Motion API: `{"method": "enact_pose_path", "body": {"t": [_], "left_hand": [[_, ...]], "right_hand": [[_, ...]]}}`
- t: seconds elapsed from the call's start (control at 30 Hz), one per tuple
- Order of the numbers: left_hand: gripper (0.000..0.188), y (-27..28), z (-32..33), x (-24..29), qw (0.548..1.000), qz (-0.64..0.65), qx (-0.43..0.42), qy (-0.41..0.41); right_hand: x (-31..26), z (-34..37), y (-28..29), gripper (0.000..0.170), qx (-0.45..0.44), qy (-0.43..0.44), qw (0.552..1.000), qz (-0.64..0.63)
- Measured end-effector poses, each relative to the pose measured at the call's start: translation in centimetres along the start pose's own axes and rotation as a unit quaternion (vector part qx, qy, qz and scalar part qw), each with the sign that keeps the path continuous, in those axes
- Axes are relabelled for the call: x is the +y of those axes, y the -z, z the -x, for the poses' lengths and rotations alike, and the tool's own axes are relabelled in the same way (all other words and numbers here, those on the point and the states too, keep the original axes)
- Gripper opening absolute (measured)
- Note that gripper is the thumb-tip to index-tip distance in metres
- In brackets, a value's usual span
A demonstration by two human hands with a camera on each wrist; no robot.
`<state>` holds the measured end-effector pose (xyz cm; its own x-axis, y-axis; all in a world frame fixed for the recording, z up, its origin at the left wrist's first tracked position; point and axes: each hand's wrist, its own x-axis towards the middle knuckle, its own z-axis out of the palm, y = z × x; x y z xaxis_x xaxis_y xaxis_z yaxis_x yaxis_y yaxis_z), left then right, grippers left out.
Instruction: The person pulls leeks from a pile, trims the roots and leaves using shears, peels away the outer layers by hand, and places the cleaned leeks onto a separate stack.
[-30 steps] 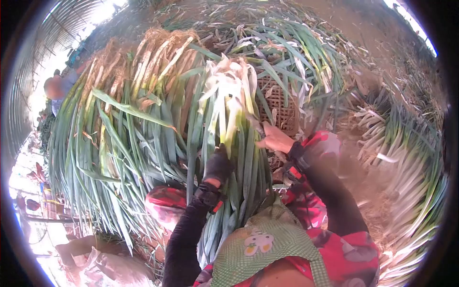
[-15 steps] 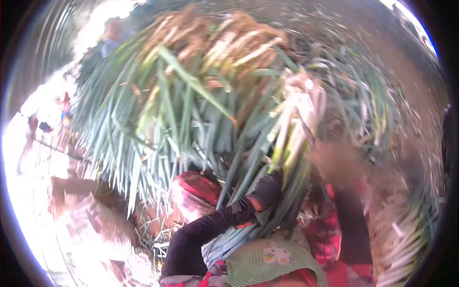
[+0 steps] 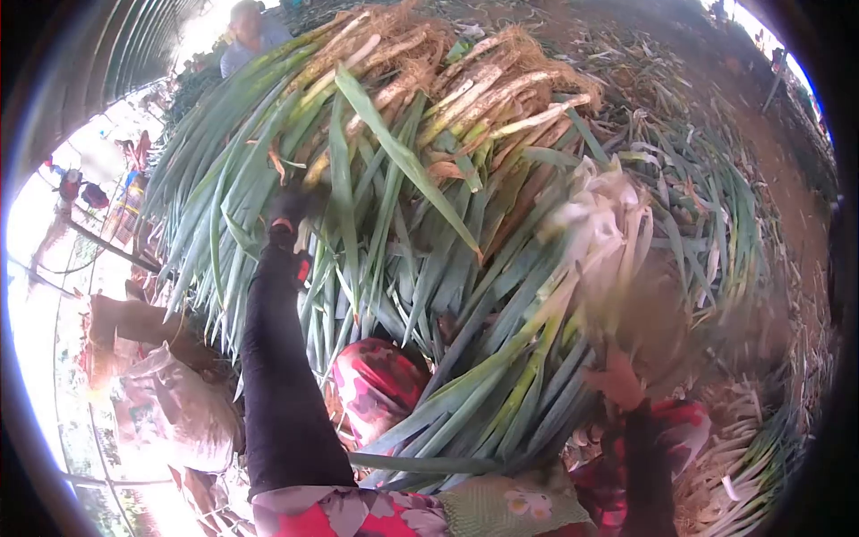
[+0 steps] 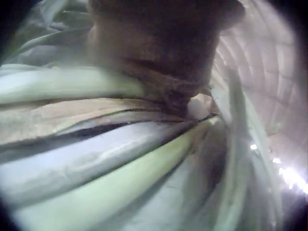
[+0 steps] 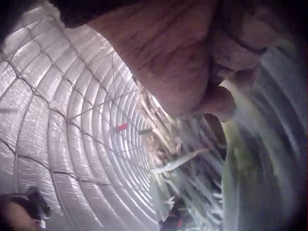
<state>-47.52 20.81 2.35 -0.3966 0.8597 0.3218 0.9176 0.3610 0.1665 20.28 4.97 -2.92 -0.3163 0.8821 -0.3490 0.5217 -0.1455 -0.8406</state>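
In the head view the left hand (image 3: 295,204), in a dark glove, reaches into the root-ended pile of leeks (image 3: 358,192). The left wrist view shows this hand (image 4: 156,53) against several stalks (image 4: 110,151); its fingertips are mostly hidden. A bunch with pale, peeled ends (image 3: 595,219) lies slanting across the lap, leaves toward the body. Beside its lower right edge is the bare right hand (image 3: 616,380), partly blurred. In the right wrist view, the thumb and curled fingers of the right hand (image 5: 187,57) pinch green leek leaves (image 5: 240,159).
More leeks (image 3: 738,447) lie at the lower right, with loose leaves (image 3: 716,206) behind. A pale sack (image 3: 179,403) stands at the left. Another person (image 3: 250,36) is behind the pile. Both knees, in patterned red cloth (image 3: 380,380), flank the bunch.
The left hand has left the peeled-ended bunch and moved leftward into the root-ended pile. The view has turned left, and the bunch now leans more. The right hand is nearer the lap.
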Motion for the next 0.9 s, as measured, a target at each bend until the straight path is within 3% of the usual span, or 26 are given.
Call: {"method": "enact_pose_path", "body": {"t": [0.07, 0.2, 0.23, 0.27, 0.33, 0.43, 0.47, 0.53, 0.57, 0.6, 0.7, 0.73, 0.77, 0.8, 0.87, 0.9], "left_hand": [[0.066, 1.2, 0.9, 1.3, 1.000, -0.018, -0.024, -0.008], [0.060, 7.0, 6.6, 6.3, 0.989, -0.130, -0.074, -0.015], [0.050, 8.4, 8.1, 7.6, 0.983, -0.151, -0.063, -0.081], [0.040, 9.1, 9.5, 9.0, 0.983, -0.157, -0.055, -0.081], [0.041, 11.4, 12.4, 11.8, 0.982, -0.082, -0.111, -0.130], [0.036, 14.7, 17.3, 18.0, 0.958, 0.096, -0.231, -0.137], [0.027, 15.2, 18.9, 19.9, 0.887, 0.282, -0.325, -0.167], [0.030, 16.0, 22.0, 25.5, 0.880, 0.258, -0.345, -0.199], [0.034, 15.5, 23.0, 28.4, 0.890, 0.221, -0.342, -0.207], [0.039, 14.4, 23.8, 31.1, 0.889, 0.215, -0.342, -0.214], [0.049, 3.0, 27.0, 35.9, 0.811, 0.434, -0.285, -0.268], [0.050, 4.5, 28.4, 38.2, 0.868, 0.324, -0.306, -0.217], [0.049, 0.7, 28.9, 38.4, 0.861, 0.271, -0.293, -0.317], [0.047, -6.2, 29.1, 37.8, 0.843, 0.214, -0.271, -0.412], [0.045, -8.2, 30.4, 37.8, 0.836, 0.197, -0.296, -0.418], [0.043, -4.6, 31.2, 38.0, 0.847, 0.236, -0.344, -0.330]], "right_hand": [[-0.3, -0.1, 0.8, 0.072, 0.036, 0.023, 0.998, 0.048], [-3.1, 0.9, -0.2, 0.070, -0.033, -0.014, 0.998, 0.044], [-1.2, 1.0, -1.0, 0.071, 0.002, 0.103, 0.990, 0.100], [-1.0, 1.7, -1.2, 0.072, 0.010, 0.114, 0.988, 0.101], [-1.8, 2.2, -1.5, 0.072, 0.023, 0.135, 0.985, 0.101], [-1.5, 3.0, -1.4, 0.072, 0.042, 0.097, 0.994, 0.029], [-2.3, 3.8, -1.3, 0.071, 0.042, 0.113, 0.992, 0.042], [-4.2, 5.8, -1.3, 0.070, 0.043, 0.139, 0.987, 0.066], [-4.5, 6.4, -1.5, 0.064, 0.083, 0.173, 0.975, 0.111], [-4.1, 7.1, -1.3, 0.062, 0.119, 0.135, 0.978, 0.105], [-0.3, 8.0, -0.5, 0.057, 0.215, 0.032, 0.971, 0.103], [1.8, 8.2, -0.2, 0.056, 0.230, 0.009, 0.966, 0.117], [3.2, 9.0, 0.1, 0.055, 0.244, -0.011, 0.961, 0.132], [3.4, 10.5, -0.1, 0.055, 0.217, -0.017, 0.965, 0.144], [1.9, 13.7, -2.4, 0.056, 0.158, -0.025, 0.974, 0.161], [1.5, 15.4, -3.3, 0.057, 0.108, 0.024, 0.986, 0.127]]}}
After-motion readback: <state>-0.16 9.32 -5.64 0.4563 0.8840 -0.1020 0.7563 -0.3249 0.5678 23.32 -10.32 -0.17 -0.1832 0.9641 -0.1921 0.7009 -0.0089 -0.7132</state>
